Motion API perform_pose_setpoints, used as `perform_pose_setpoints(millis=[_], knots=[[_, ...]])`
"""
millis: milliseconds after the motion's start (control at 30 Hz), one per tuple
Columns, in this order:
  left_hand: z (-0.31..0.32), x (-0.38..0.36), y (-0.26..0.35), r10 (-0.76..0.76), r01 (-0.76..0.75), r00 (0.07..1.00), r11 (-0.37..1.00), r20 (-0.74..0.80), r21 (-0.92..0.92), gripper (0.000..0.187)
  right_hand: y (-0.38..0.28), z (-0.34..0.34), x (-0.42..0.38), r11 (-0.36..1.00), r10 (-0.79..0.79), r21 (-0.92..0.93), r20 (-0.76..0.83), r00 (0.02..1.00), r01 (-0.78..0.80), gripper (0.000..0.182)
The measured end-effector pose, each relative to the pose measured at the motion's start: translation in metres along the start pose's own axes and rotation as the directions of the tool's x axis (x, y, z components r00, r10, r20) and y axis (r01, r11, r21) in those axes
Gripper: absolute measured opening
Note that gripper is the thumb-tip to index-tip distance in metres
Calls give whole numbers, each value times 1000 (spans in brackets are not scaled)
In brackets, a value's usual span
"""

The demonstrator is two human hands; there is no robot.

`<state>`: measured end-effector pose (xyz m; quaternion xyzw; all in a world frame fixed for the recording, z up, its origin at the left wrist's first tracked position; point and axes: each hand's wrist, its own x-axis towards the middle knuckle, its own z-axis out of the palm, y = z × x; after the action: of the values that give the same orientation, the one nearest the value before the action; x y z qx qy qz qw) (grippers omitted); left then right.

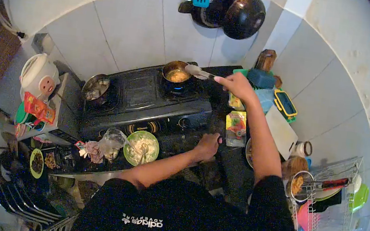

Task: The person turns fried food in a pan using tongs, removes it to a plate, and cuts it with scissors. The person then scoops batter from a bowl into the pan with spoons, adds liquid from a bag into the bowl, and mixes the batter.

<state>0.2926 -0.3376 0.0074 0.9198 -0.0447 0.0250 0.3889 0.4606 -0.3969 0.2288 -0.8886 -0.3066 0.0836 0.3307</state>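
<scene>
Stretched out over the stove's right side, my right hand [239, 86] is closed around the dark handle of what look like metal tongs [202, 74]. Their pale head is at the right rim of a small pan [175, 64], where yellow-brown food [178, 76] sits in liquid. A blue flame [178, 88] burns beneath that pan. My left hand [208, 146] is curled closed near the counter by the stove's front right corner; its palm is hidden. To its left stands a green bowl [156, 148] of pale batter-like mixture with a spoon [144, 152] in it.
Another pan [96, 89] stands on the left of the black stove [134, 92]. Food packets [236, 128], a white cutting board [281, 130] and a wire dish rack [333, 181] are to the right. A rice cooker [40, 77] stands at left; dark pans [244, 17] hang above.
</scene>
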Motion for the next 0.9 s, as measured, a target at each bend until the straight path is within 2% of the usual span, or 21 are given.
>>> perform_pose_setpoints(millis=[33, 67, 100, 133, 200, 300, 333, 400, 467, 533, 633, 767, 867, 900], knots=[[-10, -2, 1, -3, 3, 1000, 1000, -17, 2, 17, -5, 4, 26, 998, -20, -64, 31, 999, 22, 62], [-23, -11, 7, -43, 37, 998, 984, -35, -176, 13, -9, 10, 49, 997, -35, -69, 33, 999, 38, 62], [-33, -18, 8, -84, 63, 995, 935, -47, -348, 11, -12, 18, 71, 986, -58, -154, 55, 997, 66, 62], [-37, -24, 5, -89, 62, 994, 936, -61, -347, 11, -17, 25, 89, 967, -79, -235, 78, 994, 95, 62], [-44, -38, -2, -220, 161, 974, 840, -55, -518, 11, -26, 41, 117, 949, -104, -285, 113, 988, 133, 63], [-51, -58, -21, -237, 147, 968, 798, -79, -584, 9, -42, 57, 141, 892, -133, -407, 185, 974, 199, 64], [-66, -68, -16, -237, 145, 968, 799, -85, -584, 9, -46, 60, 146, 847, -141, -478, 222, 965, 233, 65], [-102, -96, 5, -220, 151, 971, 864, -90, -480, 10, -46, 67, 153, 830, -165, -498, 208, 964, 249, 64], [-100, -110, -8, -253, 157, 957, 861, -140, -484, 11, -49, 71, 158, 813, -188, -518, 199, 962, 266, 63], [-102, -121, -10, -286, 163, 940, 858, -188, -488, 12, -53, 68, 163, 865, -40, -462, 326, 945, 196, 62], [-105, -132, -9, -302, 154, 928, 844, -219, -515, 14, -51, 59, 165, 901, 5, -403, 384, 923, 162, 62], [-106, -136, -5, -306, 182, 926, 876, -222, -447, 14, -40, 51, 175, 929, 43, -356, 380, 924, 103, 59], [-110, -134, -4, -298, 180, 930, 879, -214, -442, 12, -33, 45, 178, 963, 25, -260, 367, 930, 77, 56], [-111, -133, -4, -297, 182, 931, 882, -213, -435, 11, -42, 35, 168, 983, 17, -173, 425, 905, 63, 55]])
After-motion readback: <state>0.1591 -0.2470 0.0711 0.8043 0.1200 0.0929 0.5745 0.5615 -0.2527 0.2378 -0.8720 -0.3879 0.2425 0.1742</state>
